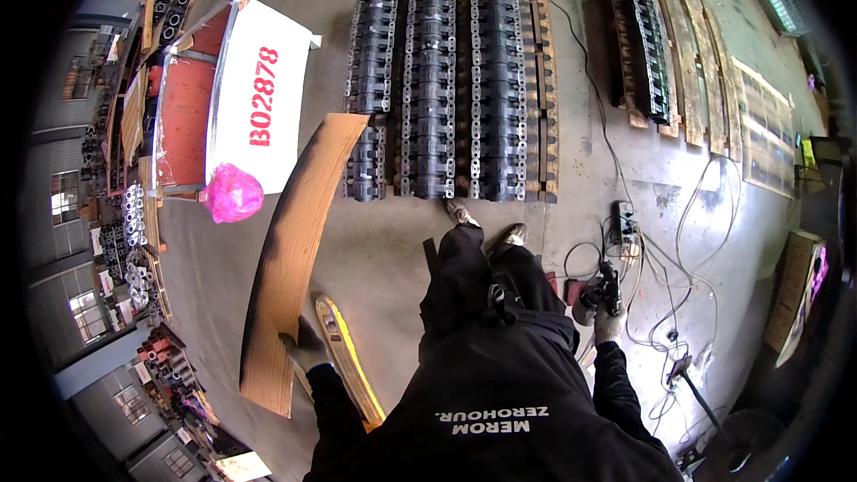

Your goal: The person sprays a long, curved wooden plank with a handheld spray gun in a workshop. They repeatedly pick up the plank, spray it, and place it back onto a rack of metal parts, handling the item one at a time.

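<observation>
My left hand (309, 348), in a dark glove, grips the edge of a long strip of brown cardboard (299, 250) near its lower end. The strip leans up and away, with a blackened left edge, and its far end overlaps the lower left of the black track chains (369, 80). In a pale glove, my right hand (611, 325) is closed round a black hand-held tool (607, 288) whose exact kind I cannot make out. Three long rows of these chains lie side by side in front of my feet.
Wooden pallets (692, 62) with another black chain lie at the far right. Cables (665, 259) and a power box (627, 225) spread over the floor by my right hand. A yellow long-armed object (344, 348) lies left of me. Beyond it stand a pink bag (234, 193) and white-topped crate (237, 138).
</observation>
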Available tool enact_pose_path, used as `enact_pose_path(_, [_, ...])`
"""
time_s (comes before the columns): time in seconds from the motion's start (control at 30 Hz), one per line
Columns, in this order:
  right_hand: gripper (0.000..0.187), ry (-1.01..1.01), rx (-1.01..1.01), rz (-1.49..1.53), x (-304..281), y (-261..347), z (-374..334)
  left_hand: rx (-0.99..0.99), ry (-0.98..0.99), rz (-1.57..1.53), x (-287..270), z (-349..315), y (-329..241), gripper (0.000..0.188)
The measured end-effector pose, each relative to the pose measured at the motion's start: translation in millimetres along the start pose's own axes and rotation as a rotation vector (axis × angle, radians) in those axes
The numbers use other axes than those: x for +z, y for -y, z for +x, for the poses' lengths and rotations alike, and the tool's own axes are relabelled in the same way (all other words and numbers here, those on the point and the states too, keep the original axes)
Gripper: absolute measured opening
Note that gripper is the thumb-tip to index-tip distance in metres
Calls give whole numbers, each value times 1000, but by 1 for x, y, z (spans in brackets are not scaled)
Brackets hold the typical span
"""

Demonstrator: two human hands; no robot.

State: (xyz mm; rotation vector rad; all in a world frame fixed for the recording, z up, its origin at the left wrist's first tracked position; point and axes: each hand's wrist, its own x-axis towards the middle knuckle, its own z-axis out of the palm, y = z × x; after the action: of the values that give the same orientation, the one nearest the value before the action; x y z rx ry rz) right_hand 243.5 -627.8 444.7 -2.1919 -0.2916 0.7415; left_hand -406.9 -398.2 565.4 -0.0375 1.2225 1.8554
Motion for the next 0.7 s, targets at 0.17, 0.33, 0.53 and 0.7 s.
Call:
enact_pose_path(0.17, [28, -10, 34, 34, 16, 20, -6, -31, 38, -49, 13, 40, 4, 58])
enact_pose_path(0.33, [37, -61, 46, 9, 35, 41, -10, -105, 79, 32, 39, 73, 16, 53])
enact_pose_path(0.53, [45, -170, 92, -100, 55, 50, -16, -216, 124, 14, 21, 145, 17, 51])
enact_pose_path(0.7, [47, -253, 123, -89, 58, 62, -17, -124, -49, 32, 47, 161, 44, 49])
